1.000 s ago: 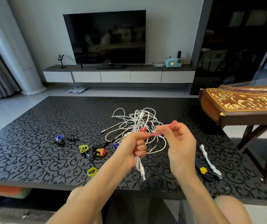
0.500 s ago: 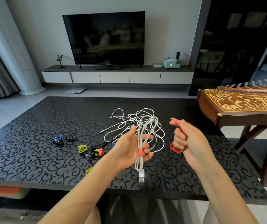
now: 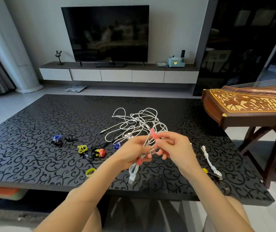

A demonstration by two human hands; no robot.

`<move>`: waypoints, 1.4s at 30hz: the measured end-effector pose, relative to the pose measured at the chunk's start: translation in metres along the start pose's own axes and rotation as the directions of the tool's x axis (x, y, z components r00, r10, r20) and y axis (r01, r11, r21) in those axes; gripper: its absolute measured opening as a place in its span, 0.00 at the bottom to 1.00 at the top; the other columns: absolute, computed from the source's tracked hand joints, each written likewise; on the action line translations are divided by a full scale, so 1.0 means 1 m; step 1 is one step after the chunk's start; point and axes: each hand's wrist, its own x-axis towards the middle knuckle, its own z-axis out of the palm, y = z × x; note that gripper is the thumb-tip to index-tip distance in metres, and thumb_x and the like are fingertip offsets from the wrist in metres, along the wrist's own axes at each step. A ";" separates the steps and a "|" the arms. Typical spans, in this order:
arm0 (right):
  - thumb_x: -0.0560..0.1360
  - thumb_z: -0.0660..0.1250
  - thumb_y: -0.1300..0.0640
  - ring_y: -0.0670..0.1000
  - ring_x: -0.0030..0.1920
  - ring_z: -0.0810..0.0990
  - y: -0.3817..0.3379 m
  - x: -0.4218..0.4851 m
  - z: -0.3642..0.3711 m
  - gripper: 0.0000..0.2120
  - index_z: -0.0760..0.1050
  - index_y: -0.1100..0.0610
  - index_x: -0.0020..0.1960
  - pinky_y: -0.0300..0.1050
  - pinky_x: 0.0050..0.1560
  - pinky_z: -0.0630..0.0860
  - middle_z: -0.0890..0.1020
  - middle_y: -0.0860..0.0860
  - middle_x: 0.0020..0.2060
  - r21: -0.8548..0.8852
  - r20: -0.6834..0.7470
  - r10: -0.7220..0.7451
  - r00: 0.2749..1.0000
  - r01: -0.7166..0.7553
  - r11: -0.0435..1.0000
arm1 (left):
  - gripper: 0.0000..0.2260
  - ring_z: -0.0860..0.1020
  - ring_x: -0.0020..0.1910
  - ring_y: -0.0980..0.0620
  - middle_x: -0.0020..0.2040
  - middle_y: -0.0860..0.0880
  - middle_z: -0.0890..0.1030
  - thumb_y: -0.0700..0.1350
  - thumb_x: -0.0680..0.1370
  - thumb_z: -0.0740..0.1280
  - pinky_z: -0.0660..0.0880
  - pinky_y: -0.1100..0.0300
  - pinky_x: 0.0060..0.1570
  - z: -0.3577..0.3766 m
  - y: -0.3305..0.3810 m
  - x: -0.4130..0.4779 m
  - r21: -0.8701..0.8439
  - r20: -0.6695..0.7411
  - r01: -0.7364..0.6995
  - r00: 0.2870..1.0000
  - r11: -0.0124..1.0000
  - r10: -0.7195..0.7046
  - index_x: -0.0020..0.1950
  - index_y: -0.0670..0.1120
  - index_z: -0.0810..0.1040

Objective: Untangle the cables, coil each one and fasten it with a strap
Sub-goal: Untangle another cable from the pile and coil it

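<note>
Gripping a coiled white cable [image 3: 134, 169] above the near middle of the tabletop [image 3: 25, 148], the left hand [image 3: 130, 152] has its fingers [image 3: 146, 156] curled round the coil's middle; the lower loops and a USB plug [image 3: 131, 178] hang below the hand. Red strap [image 3: 153, 133]: one end stands up between the hands, pinched by the curled fingers [image 3: 164, 155] of the right hand [image 3: 175, 146]; another stretch shows round the coil just under the left hand. Tangle of white cables [image 3: 134, 121]: loose on the tabletop behind both hands. Spare straps, on the tabletop left of the hands: blue strap [image 3: 57, 138] with a black strap [image 3: 70, 139] just beside it; yellow strap [image 3: 82, 148]; cluster of black, yellow and red straps [image 3: 98, 152]; second blue strap [image 3: 116, 146] near the left wrist; yellow ring strap [image 3: 90, 172] nearest the front edge. Right of the hands: bundled white cable [image 3: 209, 162] lying on the tabletop, and beside it a dark cable with a yellow strap [image 3: 205, 170], partly hidden by the right forearm. Background: television [image 3: 105, 34] on a low cabinet [image 3: 117, 75]; stringed instrument [image 3: 251, 104] on a wooden stand at the right
</note>
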 end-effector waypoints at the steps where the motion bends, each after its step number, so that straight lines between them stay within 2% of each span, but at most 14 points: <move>1: 0.75 0.67 0.67 0.48 0.28 0.77 0.004 0.001 0.002 0.08 0.80 0.56 0.45 0.37 0.26 0.71 0.83 0.60 0.35 0.001 -0.025 0.020 0.999 -0.020 1.000 | 0.13 0.73 0.31 0.56 0.37 0.47 0.76 0.33 0.78 0.59 0.68 0.65 0.26 0.002 -0.002 0.002 0.105 -0.049 -0.024 0.998 0.994 0.029 0.56 0.46 0.78; 4: 0.74 0.68 0.65 0.47 0.26 0.76 0.013 0.003 0.009 0.01 0.78 0.61 0.45 0.36 0.25 0.70 0.84 0.56 0.33 0.083 -0.062 0.100 0.993 -0.094 0.992 | 0.13 0.74 0.37 0.53 0.37 0.52 0.78 0.47 0.69 0.60 0.71 0.56 0.41 0.007 -0.007 0.005 0.381 -0.132 -0.079 0.982 0.921 0.138 0.49 0.49 0.80; 6: 0.74 0.69 0.64 0.47 0.25 0.75 0.017 0.002 0.013 0.02 0.78 0.63 0.45 0.35 0.24 0.69 0.83 0.55 0.32 0.151 -0.090 0.150 0.985 -0.136 0.979 | 0.15 0.76 0.42 0.53 0.38 0.54 0.80 0.53 0.69 0.56 0.71 0.51 0.50 0.008 -0.011 0.003 0.512 -0.175 -0.097 0.961 0.854 0.214 0.45 0.52 0.80; 8: 0.74 0.70 0.61 0.47 0.25 0.74 0.019 0.002 0.016 0.05 0.79 0.64 0.44 0.36 0.24 0.69 0.83 0.56 0.33 0.162 -0.122 0.183 0.975 -0.163 0.973 | 0.16 0.76 0.40 0.55 0.36 0.53 0.80 0.58 0.74 0.54 0.71 0.51 0.50 0.009 -0.011 0.000 0.523 -0.214 -0.142 0.933 0.840 0.290 0.36 0.54 0.78; 10: 0.74 0.70 0.57 0.46 0.25 0.74 0.021 -0.001 0.020 0.08 0.79 0.63 0.42 0.36 0.25 0.70 0.83 0.55 0.32 0.158 -0.144 0.208 0.968 -0.184 0.970 | 0.21 0.80 0.42 0.57 0.40 0.52 0.83 0.64 0.78 0.52 0.73 0.55 0.50 0.013 -0.009 0.000 0.521 -0.265 -0.151 0.907 0.840 0.327 0.36 0.59 0.80; 13: 0.74 0.70 0.56 0.46 0.27 0.75 0.023 -0.003 0.023 0.08 0.80 0.62 0.43 0.37 0.27 0.71 0.83 0.54 0.31 0.174 -0.158 0.209 0.965 -0.182 0.968 | 0.20 0.80 0.43 0.58 0.43 0.54 0.84 0.58 0.81 0.51 0.72 0.60 0.48 0.018 -0.006 0.003 0.615 -0.360 -0.073 0.860 0.785 0.362 0.48 0.55 0.82; 17: 0.75 0.69 0.58 0.47 0.29 0.76 0.024 -0.007 0.025 0.06 0.80 0.62 0.45 0.37 0.29 0.72 0.83 0.53 0.31 0.185 -0.163 0.180 0.970 -0.149 0.971 | 0.18 0.78 0.40 0.58 0.38 0.56 0.81 0.54 0.83 0.50 0.71 0.57 0.45 0.020 -0.006 0.005 0.636 -0.425 -0.066 0.802 0.769 0.420 0.39 0.54 0.75; 23: 0.74 0.71 0.54 0.46 0.28 0.75 0.021 -0.006 0.030 0.11 0.81 0.64 0.44 0.36 0.28 0.71 0.83 0.56 0.33 0.233 -0.285 0.193 0.939 -0.127 0.964 | 0.15 0.73 0.29 0.55 0.27 0.53 0.73 0.58 0.78 0.49 0.69 0.54 0.36 0.025 -0.014 0.008 0.705 -0.380 -0.156 0.741 0.692 0.554 0.39 0.52 0.68; 28: 0.74 0.70 0.57 0.46 0.29 0.76 0.022 -0.007 0.031 0.07 0.81 0.62 0.45 0.37 0.31 0.73 0.82 0.54 0.32 0.248 -0.293 0.168 0.941 -0.095 0.964 | 0.19 0.75 0.32 0.53 0.30 0.48 0.78 0.57 0.81 0.57 0.71 0.57 0.38 0.024 -0.011 0.012 0.621 -0.476 -0.165 0.697 0.766 0.536 0.39 0.48 0.79; 31: 0.74 0.70 0.61 0.47 0.33 0.80 0.023 -0.011 0.025 0.05 0.80 0.60 0.49 0.38 0.37 0.76 0.84 0.54 0.35 0.161 -0.212 0.069 0.975 -0.034 0.986 | 0.17 0.77 0.34 0.50 0.33 0.47 0.80 0.54 0.81 0.59 0.75 0.49 0.41 0.025 -0.009 0.012 0.535 -0.531 -0.207 0.672 0.819 0.517 0.42 0.46 0.81; 33: 0.73 0.70 0.65 0.45 0.40 0.83 0.024 -0.016 0.016 0.09 0.80 0.56 0.52 0.37 0.44 0.78 0.85 0.52 0.39 0.047 -0.110 -0.041 0.993 0.047 0.998 | 0.14 0.78 0.34 0.51 0.33 0.49 0.80 0.53 0.81 0.60 0.76 0.47 0.42 0.026 -0.007 0.012 0.498 -0.541 -0.223 0.676 0.838 0.501 0.45 0.47 0.79; 36: 0.72 0.71 0.61 0.40 0.42 0.83 0.033 -0.028 0.004 0.10 0.79 0.48 0.49 0.37 0.47 0.79 0.85 0.45 0.37 -0.264 -0.131 -0.146 0.981 0.107 0.959 | 0.08 0.79 0.32 0.53 0.30 0.54 0.80 0.53 0.80 0.60 0.77 0.48 0.41 0.027 -0.006 0.010 0.456 -0.530 -0.231 0.705 0.859 0.471 0.46 0.52 0.75; 39: 0.71 0.73 0.49 0.40 0.32 0.80 0.048 -0.042 0.000 0.05 0.78 0.46 0.46 0.38 0.37 0.76 0.82 0.43 0.30 -0.635 -0.252 -0.402 0.880 0.163 0.755 | 0.07 0.76 0.27 0.56 0.27 0.55 0.78 0.51 0.80 0.61 0.78 0.52 0.35 0.032 -0.004 0.008 0.393 -0.488 -0.269 0.749 0.879 0.448 0.45 0.53 0.75; 42: 0.71 0.68 0.47 0.42 0.31 0.79 0.057 -0.054 0.004 0.10 0.71 0.48 0.49 0.37 0.34 0.74 0.83 0.43 0.32 -0.679 -0.280 -0.584 0.762 0.273 0.682 | 0.09 0.75 0.28 0.61 0.27 0.58 0.77 0.50 0.80 0.62 0.72 0.66 0.30 0.037 -0.002 0.008 0.291 -0.465 -0.297 0.787 0.910 0.406 0.42 0.50 0.76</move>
